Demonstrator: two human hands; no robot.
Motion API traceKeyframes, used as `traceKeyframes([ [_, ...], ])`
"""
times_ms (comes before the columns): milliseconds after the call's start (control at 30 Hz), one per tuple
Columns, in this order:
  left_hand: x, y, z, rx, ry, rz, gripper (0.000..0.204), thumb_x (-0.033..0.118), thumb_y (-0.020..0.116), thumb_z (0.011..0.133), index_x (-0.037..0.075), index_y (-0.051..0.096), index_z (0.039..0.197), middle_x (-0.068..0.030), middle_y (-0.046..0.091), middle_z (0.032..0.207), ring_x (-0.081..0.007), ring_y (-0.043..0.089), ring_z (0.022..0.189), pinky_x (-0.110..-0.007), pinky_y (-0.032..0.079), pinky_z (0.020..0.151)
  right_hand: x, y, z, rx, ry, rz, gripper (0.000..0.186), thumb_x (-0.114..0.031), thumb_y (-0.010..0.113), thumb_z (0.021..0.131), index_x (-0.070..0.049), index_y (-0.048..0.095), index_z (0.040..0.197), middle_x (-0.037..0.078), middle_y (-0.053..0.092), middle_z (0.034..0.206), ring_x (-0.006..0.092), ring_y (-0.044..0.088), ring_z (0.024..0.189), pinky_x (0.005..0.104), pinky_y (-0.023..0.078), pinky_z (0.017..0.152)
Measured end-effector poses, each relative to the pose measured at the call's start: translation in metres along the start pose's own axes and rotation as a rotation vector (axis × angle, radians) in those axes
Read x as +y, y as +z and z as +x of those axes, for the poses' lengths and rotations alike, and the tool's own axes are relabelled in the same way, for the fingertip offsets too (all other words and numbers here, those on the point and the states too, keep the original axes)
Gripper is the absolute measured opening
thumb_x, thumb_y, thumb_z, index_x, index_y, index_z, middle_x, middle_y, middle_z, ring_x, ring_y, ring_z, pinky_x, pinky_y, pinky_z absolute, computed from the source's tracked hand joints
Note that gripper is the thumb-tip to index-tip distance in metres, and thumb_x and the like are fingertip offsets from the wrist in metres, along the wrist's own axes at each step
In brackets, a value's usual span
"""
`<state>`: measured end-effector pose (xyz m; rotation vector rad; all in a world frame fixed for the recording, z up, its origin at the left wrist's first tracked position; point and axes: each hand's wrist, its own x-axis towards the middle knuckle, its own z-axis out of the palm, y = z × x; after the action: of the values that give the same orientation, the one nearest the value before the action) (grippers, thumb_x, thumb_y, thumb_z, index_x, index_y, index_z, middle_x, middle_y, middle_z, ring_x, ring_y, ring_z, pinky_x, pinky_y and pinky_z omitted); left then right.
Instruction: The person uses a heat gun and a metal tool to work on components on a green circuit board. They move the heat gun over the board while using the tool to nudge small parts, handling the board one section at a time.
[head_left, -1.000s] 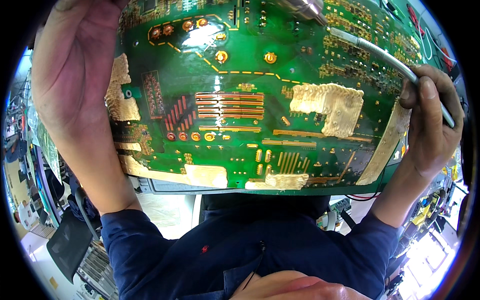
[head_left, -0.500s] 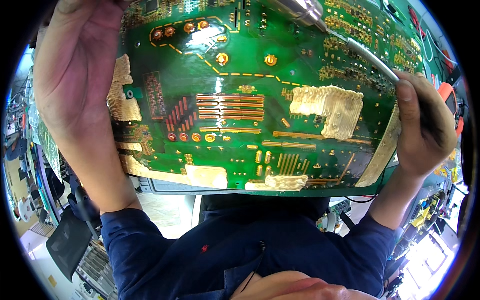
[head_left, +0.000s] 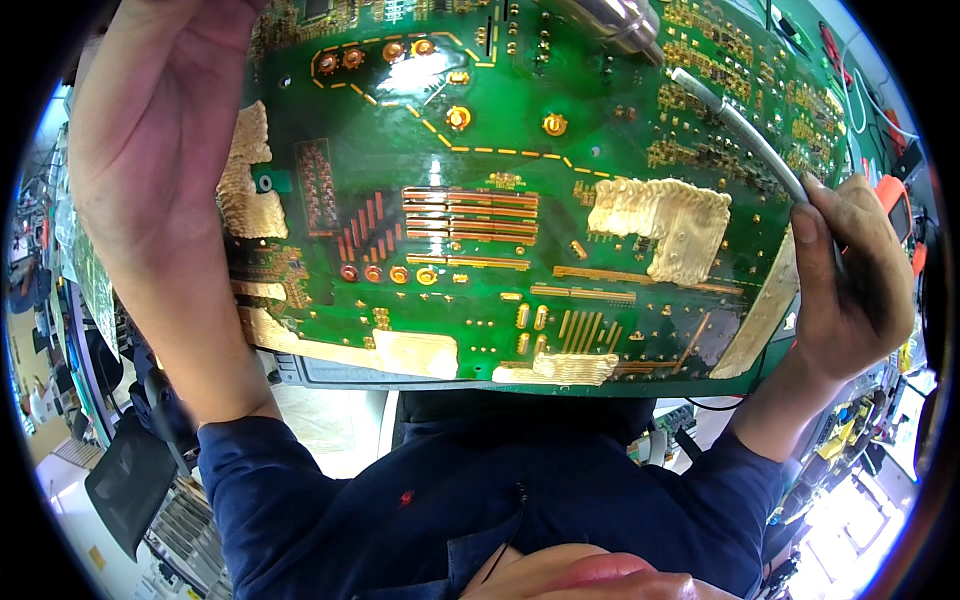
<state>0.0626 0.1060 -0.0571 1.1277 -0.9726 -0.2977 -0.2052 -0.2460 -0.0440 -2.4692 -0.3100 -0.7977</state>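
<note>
A large green circuit board (head_left: pixel 380 150) fills the upper middle, with gold traces and patches of cream-coloured coating. From the top edge a metal nozzle (head_left: pixel 632 30) of a tool points down over it; who or what holds it is out of view. My right hand (head_left: pixel 855 270) is closed around a slim silver rod-shaped tool (head_left: pixel 755 145), pinched between thumb and fingers. Its pale tip is near the nozzle's end, a small gap apart, above rows of small parts. Beside the board's left edge rises my left hand (head_left: pixel 190 90), its fingers cut off by the top edge.
Under the board's near edge lies a grey flat-edged thing (head_left: pixel 340 372). To the right are an orange-edged device (head_left: pixel 893 200) and cables. A dark mesh chair (head_left: pixel 130 490) stands at lower left. More boards and parts lie at lower right.
The silver tool's tip has drawn back a little from the nozzle, as my right hand moved slightly down. Board and nozzle appear shifted slightly right in the picture.
</note>
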Motion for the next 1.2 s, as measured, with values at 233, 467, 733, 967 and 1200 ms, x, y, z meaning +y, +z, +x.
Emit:
traceKeyframes([
  [233,0.001,0.0,0.002,0.001,-0.002,0.009,0.045,0.036,0.062,0.098,0.005,0.058,0.13,-0.0175,0.058,0.137,-0.0307,0.052,0.132,-0.048,0.032,0.115,0.005,0.0,-0.002,-0.001,-0.006,-0.004,0.024,0.014,0.071,0.083,0.011,0.066,0.106,0.017,0.069,0.093,0.021,0.059,0.085,0.0347,0.048,0.08],
  [467,0.0,0.002,0.004,-0.001,0.003,0.011,0.046,0.036,0.062,0.098,0.004,0.058,0.131,-0.0176,0.058,0.136,-0.0307,0.052,0.131,-0.048,0.033,0.114,0.014,0.002,-0.003,0.01,-0.041,-0.072,0.023,0.012,0.07,0.086,0.009,0.066,0.108,0.02,0.073,0.1,0.0208,0.062,0.088,0.0359,0.049,0.086],
  [733,0.0,0.003,0.003,-0.003,0.004,0.017,0.047,0.036,0.063,0.098,0.004,0.057,0.131,-0.0176,0.059,0.135,-0.0306,0.053,0.13,-0.047,0.034,0.113,0.009,0.005,-0.002,0.006,-0.012,-0.105,0.023,0.01,0.072,0.085,0.008,0.065,0.108,0.021,0.073,0.099,0.0216,0.063,0.085,0.0352,0.05,0.084],
  [967,0.001,0.003,0.002,0.001,0.008,0.021,0.048,0.036,0.063,0.097,0.004,0.056,0.131,-0.0177,0.059,0.134,-0.0305,0.054,0.129,-0.047,0.035,0.113,0.013,0.001,0.001,-0.032,-0.067,-0.092,0.026,0.013,0.071,0.083,0.009,0.065,0.108,0.021,0.072,0.097,0.0214,0.06,0.081,0.0347,0.049,0.077],
  [1200,0.002,0.004,0.001,0.001,0.013,0.031,0.048,0.036,0.063,0.097,0.004,0.055,0.132,-0.0177,0.06,0.133,-0.0304,0.054,0.128,-0.047,0.036,0.112,0.012,0.004,0.0,0.006,-0.076,-0.071,0.025,0.014,0.072,0.081,0.01,0.065,0.105,0.02,0.072,0.093,0.0207,0.059,0.076,0.0325,0.047,0.072],
])
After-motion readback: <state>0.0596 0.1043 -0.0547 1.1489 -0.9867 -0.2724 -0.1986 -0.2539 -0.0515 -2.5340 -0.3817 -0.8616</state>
